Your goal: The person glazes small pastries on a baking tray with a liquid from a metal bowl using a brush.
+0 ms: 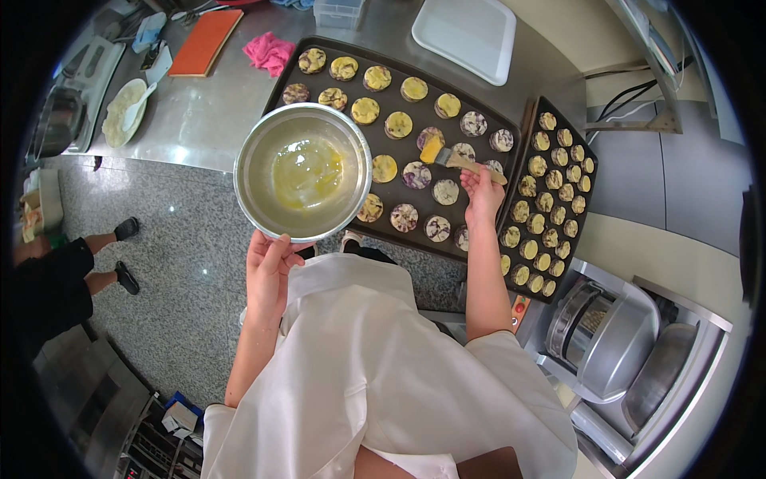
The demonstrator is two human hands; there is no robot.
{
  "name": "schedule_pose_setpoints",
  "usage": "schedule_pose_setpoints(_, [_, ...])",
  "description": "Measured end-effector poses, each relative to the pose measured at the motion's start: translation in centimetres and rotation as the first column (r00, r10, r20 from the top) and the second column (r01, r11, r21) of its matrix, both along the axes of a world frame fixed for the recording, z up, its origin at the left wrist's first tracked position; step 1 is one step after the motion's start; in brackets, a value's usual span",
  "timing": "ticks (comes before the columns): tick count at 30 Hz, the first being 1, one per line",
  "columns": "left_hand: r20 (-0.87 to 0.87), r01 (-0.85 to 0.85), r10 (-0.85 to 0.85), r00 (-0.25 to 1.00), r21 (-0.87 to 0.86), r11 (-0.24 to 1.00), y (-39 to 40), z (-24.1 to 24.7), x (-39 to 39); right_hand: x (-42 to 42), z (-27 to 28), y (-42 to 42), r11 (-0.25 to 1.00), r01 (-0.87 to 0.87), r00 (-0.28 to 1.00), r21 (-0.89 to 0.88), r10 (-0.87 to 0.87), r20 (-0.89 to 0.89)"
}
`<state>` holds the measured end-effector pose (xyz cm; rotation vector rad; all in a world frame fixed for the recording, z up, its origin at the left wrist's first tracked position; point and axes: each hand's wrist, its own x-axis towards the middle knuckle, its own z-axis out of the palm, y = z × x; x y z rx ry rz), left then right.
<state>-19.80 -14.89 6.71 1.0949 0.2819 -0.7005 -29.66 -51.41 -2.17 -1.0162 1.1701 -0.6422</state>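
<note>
My left hand (pixel 272 263) grips the near rim of a metal mixing bowl (pixel 257 132), which holds a little yellow liquid, likely egg wash. The bowl hides part of a dark baking tray (pixel 440 245). In my right hand (pixel 482 190) is the wooden handle of a pastry brush (pixel 458 160), its bristles yellow. The bristles are over a round purple-marbled pastry (pixel 428 136); whether they touch it is hard to tell. Toward the far left, pastries such as this one (pixel 377 78) are coated yellow. Those at the right, like this pale one (pixel 445 191), look uncoated.
A second tray (pixel 526 203) of yellow-topped pastries stands at the right, beside a machine with a metal housing (pixel 622 341). Behind lie a white plastic tray (pixel 464 36), a pink cloth (pixel 269 52) and an orange book (pixel 206 42). Another person's legs (pixel 102 263) show at left.
</note>
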Motion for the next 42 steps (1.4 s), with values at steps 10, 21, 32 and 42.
schedule_pose_setpoints(10, [0.029, 0.157, -0.164, 0.986, 0.159, 0.975, -2.1, -0.8, 0.8, -2.4, -0.3, -1.4, 0.943, 0.080, 0.985, 0.324, -0.126, 0.121])
schedule_pose_setpoints(21, [0.017, 0.344, -0.351, 0.936, 0.166, 0.924, -7.3, -2.3, -0.1, -3.2, 8.2, 1.0, 0.951, -0.074, 0.966, 0.300, -0.006, 0.257])
schedule_pose_setpoints(32, [0.005, 0.341, -0.345, 0.939, 0.130, 0.931, -7.2, -0.8, -0.4, -2.4, 10.6, 1.7, 0.961, -0.223, 0.971, -0.162, 0.233, 0.046])
schedule_pose_setpoints(42, [-0.019, 0.310, -0.309, 0.951, 0.103, 0.945, -6.3, 0.6, 0.3, -1.9, 13.5, 3.0, 0.903, -0.071, 0.993, -0.423, 0.103, 0.054])
